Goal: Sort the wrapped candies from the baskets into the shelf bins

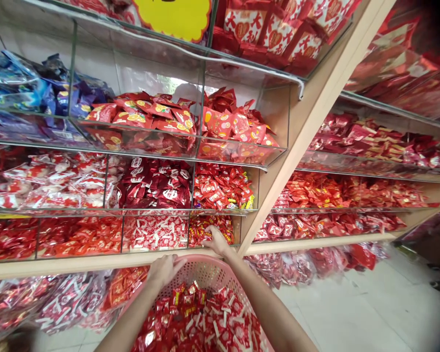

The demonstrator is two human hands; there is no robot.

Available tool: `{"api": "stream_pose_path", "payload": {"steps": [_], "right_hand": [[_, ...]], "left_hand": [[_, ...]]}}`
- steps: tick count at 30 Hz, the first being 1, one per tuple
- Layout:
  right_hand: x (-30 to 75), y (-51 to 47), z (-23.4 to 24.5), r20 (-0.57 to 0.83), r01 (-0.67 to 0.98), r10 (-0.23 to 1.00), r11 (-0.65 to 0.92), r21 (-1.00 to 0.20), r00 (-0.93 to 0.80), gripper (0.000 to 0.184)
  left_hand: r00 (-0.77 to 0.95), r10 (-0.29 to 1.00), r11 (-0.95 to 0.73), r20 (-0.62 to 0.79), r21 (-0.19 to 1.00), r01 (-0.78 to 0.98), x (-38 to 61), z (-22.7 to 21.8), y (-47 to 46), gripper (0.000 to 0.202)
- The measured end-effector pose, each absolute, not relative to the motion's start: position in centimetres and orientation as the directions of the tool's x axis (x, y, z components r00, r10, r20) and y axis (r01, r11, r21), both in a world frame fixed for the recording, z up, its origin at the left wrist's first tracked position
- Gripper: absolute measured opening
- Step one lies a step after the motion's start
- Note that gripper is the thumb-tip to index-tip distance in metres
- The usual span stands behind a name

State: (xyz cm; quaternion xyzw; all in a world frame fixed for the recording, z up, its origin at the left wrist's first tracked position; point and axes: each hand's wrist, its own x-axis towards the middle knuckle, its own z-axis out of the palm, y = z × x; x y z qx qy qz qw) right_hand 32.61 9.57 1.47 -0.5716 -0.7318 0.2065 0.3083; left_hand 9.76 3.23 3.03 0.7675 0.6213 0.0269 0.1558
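A pink perforated plastic basket (201, 264) stands against the lowest shelf. It holds many red-and-white wrapped candies (223, 320) and shiny red ones with yellow print (185, 298). My left hand (163, 270) grips the basket's rim on its far left side, the thumb along the edge. Reaching over the rim, my right hand (218, 240) is at the front of a small bin of red-and-yellow wrapped candies (223, 225). Its thumb and fingers are apart, and no candy shows between them. Red-and-white candies (156, 232) fill the bin just left of it.
Clear dividers split the shelves into bins of red, maroon (156, 183), purple and blue (14, 80) packets. A slanting wooden upright (271, 195) parts them from more shelves at right. Plastic bags of candies (73, 298) lie below, on a pale tiled floor (352, 313).
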Motion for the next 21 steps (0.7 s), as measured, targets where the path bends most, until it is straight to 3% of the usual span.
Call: {"api": "stream_pose_path", "payload": {"steps": [3, 15, 21], "right_hand": [[32.7, 9.6, 0.7, 0.265, 0.605, 0.955, 0.290, -0.742, -0.132, 0.037], [33.0, 9.6, 0.4, 0.313, 0.564, 0.949, 0.247, -0.788, 0.022, 0.038], [33.0, 9.6, 0.3, 0.306, 0.436, 0.946, 0.233, -0.869, 0.104, 0.036]], "left_hand": [[0.223, 0.963, -0.176, -0.150, 0.273, 0.946, 9.8, 3.1, 3.3, 0.067], [0.217, 0.966, -0.169, -0.144, 0.285, 0.943, 9.2, 2.4, 3.2, 0.071], [0.222, 0.965, -0.173, -0.137, 0.299, 0.938, 8.4, 2.8, 2.4, 0.065]]}}
